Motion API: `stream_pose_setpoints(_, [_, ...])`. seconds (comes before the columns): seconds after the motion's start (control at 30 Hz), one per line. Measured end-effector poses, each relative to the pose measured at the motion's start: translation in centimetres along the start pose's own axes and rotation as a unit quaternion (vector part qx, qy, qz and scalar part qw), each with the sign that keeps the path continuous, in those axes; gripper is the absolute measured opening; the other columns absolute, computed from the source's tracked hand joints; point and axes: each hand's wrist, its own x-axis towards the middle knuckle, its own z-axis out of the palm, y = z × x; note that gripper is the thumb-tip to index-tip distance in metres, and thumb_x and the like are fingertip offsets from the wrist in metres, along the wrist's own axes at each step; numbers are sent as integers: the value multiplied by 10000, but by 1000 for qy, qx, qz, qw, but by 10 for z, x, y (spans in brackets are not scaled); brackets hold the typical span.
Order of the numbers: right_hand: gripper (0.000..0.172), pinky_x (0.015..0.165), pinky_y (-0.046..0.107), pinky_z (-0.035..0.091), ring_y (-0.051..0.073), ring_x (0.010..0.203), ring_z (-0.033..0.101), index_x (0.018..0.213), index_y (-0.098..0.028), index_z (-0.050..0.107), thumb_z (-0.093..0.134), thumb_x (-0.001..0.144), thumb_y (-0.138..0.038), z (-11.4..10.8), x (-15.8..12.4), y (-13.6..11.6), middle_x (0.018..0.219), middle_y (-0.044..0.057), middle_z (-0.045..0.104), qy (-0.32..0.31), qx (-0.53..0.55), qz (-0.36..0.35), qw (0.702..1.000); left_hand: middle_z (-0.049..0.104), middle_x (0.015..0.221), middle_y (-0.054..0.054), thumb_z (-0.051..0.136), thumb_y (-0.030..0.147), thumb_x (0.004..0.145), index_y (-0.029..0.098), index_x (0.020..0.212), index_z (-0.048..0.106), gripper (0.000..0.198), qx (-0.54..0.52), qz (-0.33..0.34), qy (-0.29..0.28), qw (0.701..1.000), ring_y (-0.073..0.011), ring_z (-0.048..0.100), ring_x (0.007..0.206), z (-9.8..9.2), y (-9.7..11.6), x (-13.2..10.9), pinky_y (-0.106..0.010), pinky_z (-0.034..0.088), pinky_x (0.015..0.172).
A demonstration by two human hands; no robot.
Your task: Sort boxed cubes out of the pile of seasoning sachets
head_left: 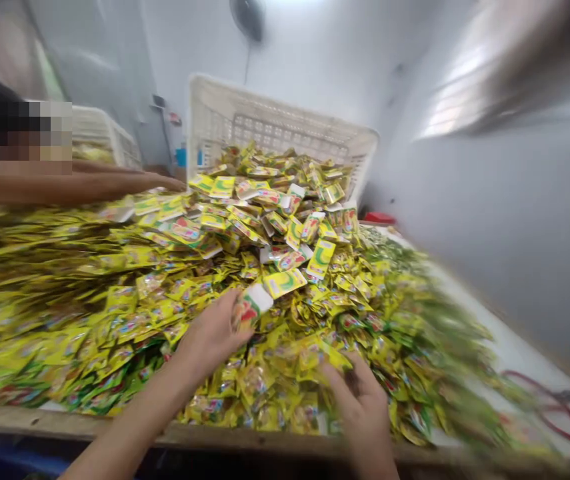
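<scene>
A big heap of small yellow sachets with red and green print covers the table. My left hand grips a stack of sachets just above the heap, near its front middle. My right hand lies lower at the front edge, its fingers curled into loose sachets on the pile. The picture is motion-blurred at the sides.
A white plastic crate lies tipped at the back of the heap. Another person's arm reaches across from the left, with a second white crate behind it. Red rubber bands lie on the white tabletop at right. The table's wooden edge runs along the front.
</scene>
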Motion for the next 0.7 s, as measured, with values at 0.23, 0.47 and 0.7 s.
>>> stream_pose_setpoints(0.23, [194, 828, 334, 490, 228, 891, 609, 1006, -208, 698, 613, 834, -234, 37, 2, -4, 954, 74, 676, -93, -156, -164, 970, 577, 1313, -89, 620, 254, 750, 222, 1333, 450, 608, -83, -8, -45, 996, -267, 578, 1164, 62, 24, -99, -392, 469, 982])
stream_pose_setpoints(0.47, [115, 695, 240, 434, 159, 756, 580, 784, -212, 712, 666, 739, -116, 1, 2, -22, 782, -21, 641, -366, -236, -88, 896, 598, 1277, -96, 673, 259, 744, 254, 1315, 484, 601, -213, -45, -66, 974, -313, 556, 1189, 94, 30, -148, -454, 442, 1008])
stream_pose_setpoints(0.7, [109, 566, 248, 440, 152, 629, 566, 783, -212, 720, 780, 711, -268, -12, -27, -13, 711, -16, 643, -325, -142, 64, 933, 728, 942, -34, 750, 459, 711, 223, 977, 626, 376, -631, -193, -251, 708, -235, 663, 885, 85, 45, -203, -310, 511, 788])
